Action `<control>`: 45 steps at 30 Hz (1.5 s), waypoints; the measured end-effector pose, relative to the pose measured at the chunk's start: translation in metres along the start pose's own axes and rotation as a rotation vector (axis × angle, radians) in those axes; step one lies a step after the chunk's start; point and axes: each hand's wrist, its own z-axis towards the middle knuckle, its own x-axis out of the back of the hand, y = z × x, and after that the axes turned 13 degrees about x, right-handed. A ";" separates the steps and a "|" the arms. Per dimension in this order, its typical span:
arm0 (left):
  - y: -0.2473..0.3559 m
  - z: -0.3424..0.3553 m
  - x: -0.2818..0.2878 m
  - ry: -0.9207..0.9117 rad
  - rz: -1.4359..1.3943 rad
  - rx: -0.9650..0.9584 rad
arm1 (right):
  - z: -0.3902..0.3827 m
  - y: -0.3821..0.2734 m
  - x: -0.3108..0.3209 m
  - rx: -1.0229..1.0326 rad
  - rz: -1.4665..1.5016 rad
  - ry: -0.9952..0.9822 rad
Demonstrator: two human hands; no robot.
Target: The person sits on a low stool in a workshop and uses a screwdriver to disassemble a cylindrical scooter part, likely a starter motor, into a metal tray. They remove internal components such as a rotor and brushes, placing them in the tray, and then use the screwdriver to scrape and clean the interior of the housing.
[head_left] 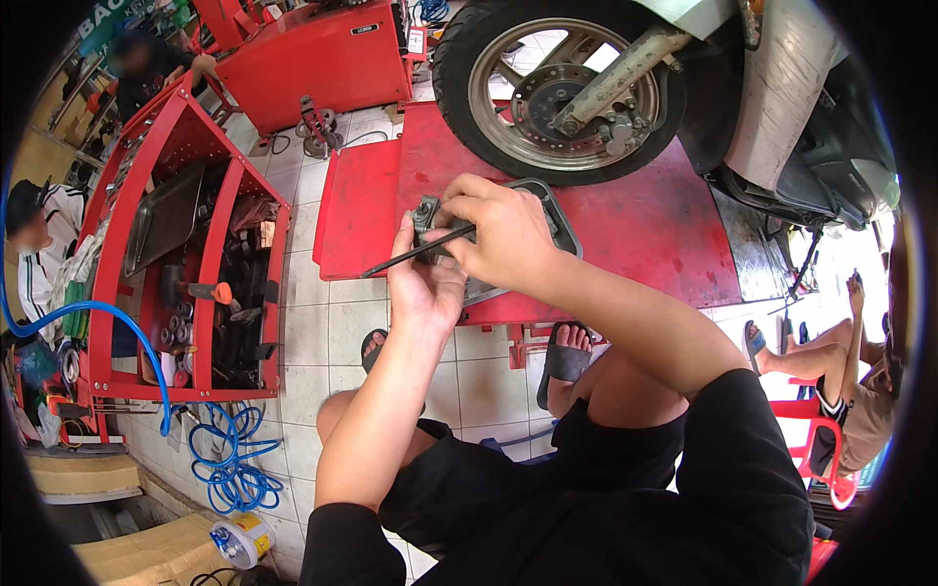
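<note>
My left hand (427, 288), palm up, is closed on a small grey metal part (426, 209), which looks like a brake caliper piece. My right hand (503, 232) comes over it from the right, its fingers pinched around a thin dark rod-like tool (410, 257). The tool slants down to the left across my left fingers, and its other end is hidden under my right hand. Below and behind my hands a grey metal tray (570, 234) lies on the red lift platform (655, 249). My hands cover most of what the tray contains.
A motorcycle's front wheel (454, 107) stands on the platform just beyond the tray. At left is a red tool cart (203, 337) with a blue hose (234, 459) coiled on the tiles. A red machine (313, 68) is at the back. People sit at far left and right.
</note>
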 end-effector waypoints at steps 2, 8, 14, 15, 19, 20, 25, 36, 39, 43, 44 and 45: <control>0.000 0.000 0.000 -0.005 0.002 -0.007 | -0.001 0.002 -0.002 0.021 -0.022 0.004; -0.003 -0.005 -0.009 -0.027 -0.035 -0.004 | -0.003 0.006 -0.004 0.033 -0.041 -0.007; -0.002 -0.002 -0.008 -0.014 -0.072 -0.009 | -0.002 0.002 -0.003 0.079 -0.057 0.035; -0.001 -0.001 -0.004 -0.032 -0.069 -0.003 | -0.002 0.002 -0.003 0.086 -0.052 0.050; -0.005 -0.008 -0.013 -0.018 -0.018 -0.002 | -0.005 0.008 -0.004 0.093 -0.045 0.013; -0.005 -0.008 -0.013 -0.012 -0.021 0.006 | -0.006 0.009 -0.004 0.091 -0.047 0.005; 0.003 0.004 0.010 -0.084 -0.100 0.047 | -0.002 0.003 -0.004 0.123 -0.052 0.037; -0.004 -0.001 -0.004 -0.029 -0.018 0.001 | -0.004 0.007 -0.001 0.108 -0.050 -0.014; -0.004 -0.003 -0.007 -0.026 -0.019 -0.004 | -0.005 0.008 -0.004 0.088 -0.055 -0.021; -0.001 0.005 0.002 -0.032 -0.020 0.000 | -0.003 0.004 -0.002 0.092 -0.024 0.013; -0.002 0.003 -0.002 -0.011 -0.024 0.007 | -0.004 0.006 -0.003 0.084 -0.022 -0.006; -0.004 0.000 -0.007 0.011 -0.028 0.013 | -0.004 0.008 -0.003 0.076 -0.020 -0.025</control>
